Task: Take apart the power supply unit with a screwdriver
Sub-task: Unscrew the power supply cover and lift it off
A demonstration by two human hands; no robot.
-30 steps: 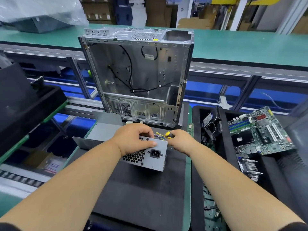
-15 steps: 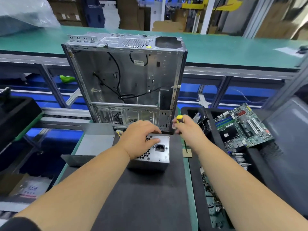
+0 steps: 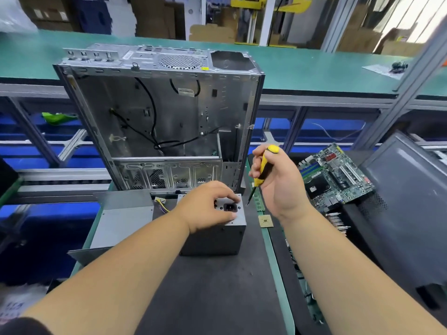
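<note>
Power supply: the grey metal box-shaped power supply unit (image 3: 215,234) is standing on the dark mat (image 3: 208,293) of the worktop, its socket face turned upward, just in front of the open case.
Left hand: the left hand (image 3: 205,206) is resting on top of the power supply unit, its fingers (image 3: 231,197) curling round the upper face by the black power socket (image 3: 229,207) and grasping the box.
Right hand: the right hand (image 3: 275,182) is hovering just to the right of the unit, its fingers clenching round the handle of the yellow and black screwdriver (image 3: 262,171).
Screwdriver: it is pointing down and to the left, its thin dark tip sitting close beside the unit's upper right corner; whether it is touching cannot be told.
Case: the silver sheet-metal computer case (image 3: 159,117) is standing upright and open behind the unit, with black cables hanging inside.
Right side: a green motherboard (image 3: 335,175) is lying tilted in a black tray, well apart from the unit.
Mat edge: a small square gold-coloured chip (image 3: 265,221) is lying near the right wrist.
</note>
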